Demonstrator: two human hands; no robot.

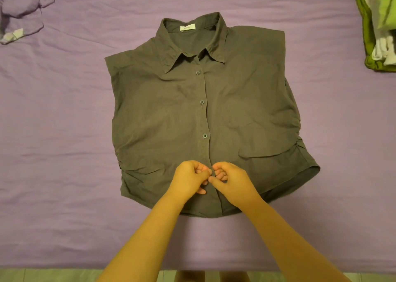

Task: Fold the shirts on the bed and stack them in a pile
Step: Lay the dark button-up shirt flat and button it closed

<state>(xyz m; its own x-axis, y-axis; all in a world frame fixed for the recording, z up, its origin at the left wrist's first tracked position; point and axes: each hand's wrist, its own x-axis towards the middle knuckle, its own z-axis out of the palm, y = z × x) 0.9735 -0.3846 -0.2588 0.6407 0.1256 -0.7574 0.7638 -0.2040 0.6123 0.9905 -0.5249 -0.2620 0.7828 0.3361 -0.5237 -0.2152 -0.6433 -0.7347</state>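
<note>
A dark grey sleeveless collared shirt [246,101] lies flat, front up, on the purple bed [64,131], collar away from me. Three buttons along its placket are fastened. My left hand [190,177] and my right hand [230,179] meet at the placket near the hem, fingers curled, each pinching the fabric edge at what looks like a lower button. The hands hide that spot. A stack of folded green and white clothes [379,28] sits at the far right edge.
A crumpled purple garment with white trim [23,9] lies at the far left corner. The near edge of the bed runs along the bottom, with pale floor tiles [42,276] below it.
</note>
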